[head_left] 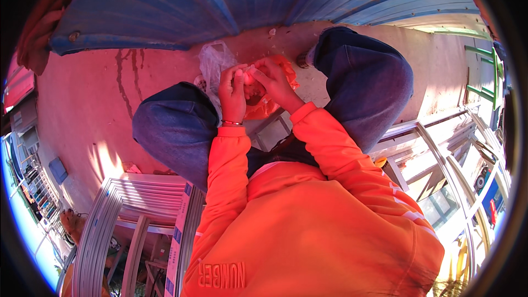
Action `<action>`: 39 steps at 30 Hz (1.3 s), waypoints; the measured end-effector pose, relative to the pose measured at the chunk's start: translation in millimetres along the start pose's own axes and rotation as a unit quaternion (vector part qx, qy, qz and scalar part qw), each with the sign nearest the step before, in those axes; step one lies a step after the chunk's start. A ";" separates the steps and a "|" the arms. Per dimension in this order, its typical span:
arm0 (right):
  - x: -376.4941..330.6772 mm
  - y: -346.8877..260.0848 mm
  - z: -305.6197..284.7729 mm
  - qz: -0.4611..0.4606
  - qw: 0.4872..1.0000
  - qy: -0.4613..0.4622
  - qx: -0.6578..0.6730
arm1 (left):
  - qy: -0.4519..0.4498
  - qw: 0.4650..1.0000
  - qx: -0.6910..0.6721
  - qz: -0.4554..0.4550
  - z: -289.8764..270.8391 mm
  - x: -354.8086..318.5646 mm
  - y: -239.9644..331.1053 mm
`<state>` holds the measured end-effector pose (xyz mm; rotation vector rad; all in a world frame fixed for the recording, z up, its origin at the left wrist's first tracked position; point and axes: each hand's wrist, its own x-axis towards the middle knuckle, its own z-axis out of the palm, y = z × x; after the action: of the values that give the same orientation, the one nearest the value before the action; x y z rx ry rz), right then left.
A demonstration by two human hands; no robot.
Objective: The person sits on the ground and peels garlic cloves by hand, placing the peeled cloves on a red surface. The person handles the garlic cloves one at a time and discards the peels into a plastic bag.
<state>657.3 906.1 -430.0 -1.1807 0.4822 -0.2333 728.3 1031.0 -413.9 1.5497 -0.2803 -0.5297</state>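
My left hand (231, 91) and my right hand (276, 80) meet between my knees, fingertips pinched together on a small pale item (248, 75) that is too small to identify. A thin bracelet circles my left wrist. Just under the hands lies an orange plastic bag (263, 109), partly hidden by them. A crumpled clear plastic bag (213, 60) sits on the ground just beyond my left hand. Orange sleeves cover both forearms, and my knees in blue jeans (366, 80) flank the hands.
A blue corrugated metal sheet (264, 0) stands along the top. The ground (88, 104) is bare concrete with dark streaks. Aluminium frames lie at lower left (118, 214) and right (440, 154). A green metal frame (484, 71) is at the far right.
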 end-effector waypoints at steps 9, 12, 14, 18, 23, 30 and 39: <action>-6.7 -16.3 7.4 -0.036 0.995 -0.008 -0.093 | 0.019 0.998 -0.059 0.011 6.2 -0.4 -1.4; -7.2 -18.3 6.7 -0.033 0.984 -0.028 -0.171 | 0.006 0.987 -0.140 -0.075 1.1 -0.9 -0.5; -7.3 -14.0 4.3 -0.068 0.970 -0.031 -0.233 | -0.013 0.978 -0.148 -0.144 -5.8 -1.2 2.0; -8.7 -10.2 3.4 -0.127 0.937 -0.040 -0.323 | -0.016 0.993 0.004 -0.118 0.1 -4.0 17.7; -9.9 -15.4 6.2 -0.129 0.917 -0.055 -0.373 | 0.024 0.995 0.074 -0.060 0.6 -4.2 5.3; -13.6 -17.2 12.0 -0.226 0.890 -0.051 -0.393 | 0.009 0.993 0.041 -0.109 -8.7 2.6 -6.3; -18.1 -13.9 24.1 -0.128 0.958 -0.012 -0.255 | 0.004 0.989 0.033 -0.142 -3.7 -1.7 0.1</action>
<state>654.1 928.6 -405.7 -1.7545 0.3747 -0.3280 728.7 1035.1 -413.7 1.6660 -0.0696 -0.7420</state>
